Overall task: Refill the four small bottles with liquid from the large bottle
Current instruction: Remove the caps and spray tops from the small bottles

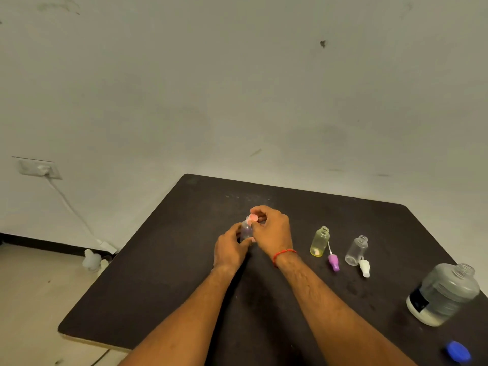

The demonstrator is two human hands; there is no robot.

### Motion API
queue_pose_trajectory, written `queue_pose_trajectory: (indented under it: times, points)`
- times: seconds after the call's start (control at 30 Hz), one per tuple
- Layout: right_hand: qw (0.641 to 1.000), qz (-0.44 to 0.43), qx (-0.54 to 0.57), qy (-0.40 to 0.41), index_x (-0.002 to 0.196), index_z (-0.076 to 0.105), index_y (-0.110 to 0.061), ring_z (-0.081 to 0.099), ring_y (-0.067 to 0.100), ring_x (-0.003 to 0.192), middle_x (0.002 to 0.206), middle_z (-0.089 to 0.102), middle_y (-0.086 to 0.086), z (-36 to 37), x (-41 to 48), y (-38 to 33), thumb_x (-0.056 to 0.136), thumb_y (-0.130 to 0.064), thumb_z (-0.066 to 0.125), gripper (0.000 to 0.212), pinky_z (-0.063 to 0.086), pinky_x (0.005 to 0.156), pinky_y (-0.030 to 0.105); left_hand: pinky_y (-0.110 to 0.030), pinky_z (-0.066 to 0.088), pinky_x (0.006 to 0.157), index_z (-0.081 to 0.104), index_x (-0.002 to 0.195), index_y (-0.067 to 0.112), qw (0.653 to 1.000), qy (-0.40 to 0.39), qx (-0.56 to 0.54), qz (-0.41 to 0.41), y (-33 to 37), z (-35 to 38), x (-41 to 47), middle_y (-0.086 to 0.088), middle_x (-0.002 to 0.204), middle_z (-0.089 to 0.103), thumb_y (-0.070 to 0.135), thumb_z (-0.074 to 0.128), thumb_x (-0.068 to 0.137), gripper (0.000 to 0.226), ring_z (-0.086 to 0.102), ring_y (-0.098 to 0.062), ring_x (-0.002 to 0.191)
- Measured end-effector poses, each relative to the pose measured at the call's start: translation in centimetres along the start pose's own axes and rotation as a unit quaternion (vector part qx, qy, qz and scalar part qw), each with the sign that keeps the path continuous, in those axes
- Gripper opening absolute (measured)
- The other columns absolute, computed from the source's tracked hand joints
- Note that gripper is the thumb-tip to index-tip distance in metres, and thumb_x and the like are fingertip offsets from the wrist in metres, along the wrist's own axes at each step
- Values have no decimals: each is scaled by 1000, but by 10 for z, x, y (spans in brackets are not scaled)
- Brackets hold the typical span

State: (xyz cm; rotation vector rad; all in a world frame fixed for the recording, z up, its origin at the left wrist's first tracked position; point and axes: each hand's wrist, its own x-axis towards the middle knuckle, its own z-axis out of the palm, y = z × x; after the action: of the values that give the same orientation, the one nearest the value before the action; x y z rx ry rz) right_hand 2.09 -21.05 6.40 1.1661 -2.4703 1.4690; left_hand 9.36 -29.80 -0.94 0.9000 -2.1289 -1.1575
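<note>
At the middle of the dark table (184, 286), my left hand (229, 249) grips the body of a small clear bottle (247, 231). My right hand (272, 231) pinches its pink cap (253, 218) at the top. To the right stands an uncapped yellow small bottle (319, 241) with a purple spray cap (333, 261) lying beside it. Further right an uncapped clear small bottle (356, 250) stands next to a white cap (365, 268). The large bottle (443, 294) stands uncapped at the right edge, holding clear liquid. Its blue cap (458, 352) lies near the front right corner.
A wall socket (39, 169) with a white cable (71, 207) is on the wall at left. White plastic items (92, 260) sit on the floor beside the table's left edge. The table's far edge meets the wall.
</note>
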Motion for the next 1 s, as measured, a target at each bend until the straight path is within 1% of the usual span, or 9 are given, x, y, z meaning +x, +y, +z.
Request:
queue_pose_trajectory:
  times: [0.1,0.2,0.33,0.4,0.5,0.6,0.7,0.9,1.0]
  points:
    - [1000,13,-16,24,93,73,-22,64,5,77,81,69,-11,1,-7,5,81,-13,71,15,58,81,31,-25,55,91,68,122,29,1000,7,-26,3,-3,0,1,12,112,74,30,78,86,37,68,-6,106]
    - [998,26,-51,29,85,70,-19,58,8,69,67,56,-13,5,-17,11,83,-12,65,9,51,91,35,-23,54,88,69,122,27,999,20,-31,6,-4,0,1,11,111,74,29,79,86,37,67,-5,103]
    - [992,56,-114,-1,70,58,-20,56,15,70,70,57,-6,17,-23,23,86,-19,51,17,53,72,40,-32,57,89,69,121,26,999,32,-10,6,-4,0,0,8,109,75,32,78,86,37,69,-9,102]
    - [987,57,-150,-17,66,49,-20,52,17,67,71,56,-5,23,-24,29,89,-20,48,23,49,69,39,-31,57,90,68,122,24,999,41,-3,1,-3,-1,0,5,111,75,29,77,87,36,69,-12,104]
    - [979,57,-192,-41,72,52,-19,56,21,74,83,62,2,27,-24,32,93,-18,47,21,43,68,35,-28,55,90,68,121,22,998,55,0,-9,-1,-1,-1,1,113,74,24,76,87,35,69,-15,106]
    - [974,58,-212,-52,83,61,-13,60,23,83,91,63,5,27,-20,33,94,-16,48,18,39,66,32,-32,55,92,68,120,22,998,63,7,-15,-3,-1,-2,0,114,74,24,75,87,34,69,-17,106]
    - [974,52,-214,-57,86,63,-11,60,22,82,93,64,7,28,-17,35,95,-15,48,17,46,69,33,-29,53,94,65,127,23,998,58,17,-13,-2,-1,-1,0,119,73,24,74,89,39,68,-17,110]
    - [970,42,-232,-66,97,62,-11,62,23,88,99,64,7,28,-17,35,97,-18,47,17,43,71,31,-25,50,89,61,134,25,998,54,38,6,1,-2,-3,2,119,73,27,70,93,43,68,-16,108]
    - [969,35,-235,-67,101,60,-13,63,22,90,102,64,5,29,-20,35,96,-19,49,14,49,76,36,-26,50,89,60,136,26,998,55,40,7,1,-2,-3,2,122,72,28,70,93,44,68,-16,109]
